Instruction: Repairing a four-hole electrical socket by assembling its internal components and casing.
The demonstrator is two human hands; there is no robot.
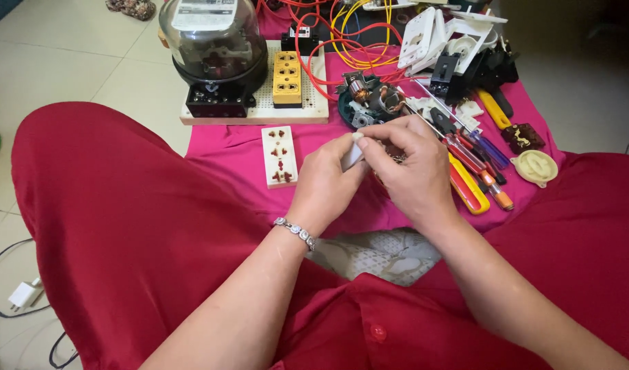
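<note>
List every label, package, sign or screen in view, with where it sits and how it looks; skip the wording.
Paper label: inside the top of the clear domed electric meter at upper left; white rectangle with dark print.
Small white tag: on a black part behind the yellow socket strip; squarish.
No packages, signs or screens visible.

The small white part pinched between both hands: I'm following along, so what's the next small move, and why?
Probably turn the small white part face-up: the left hand and right hand cover most of it, hiding its working side.
</note>
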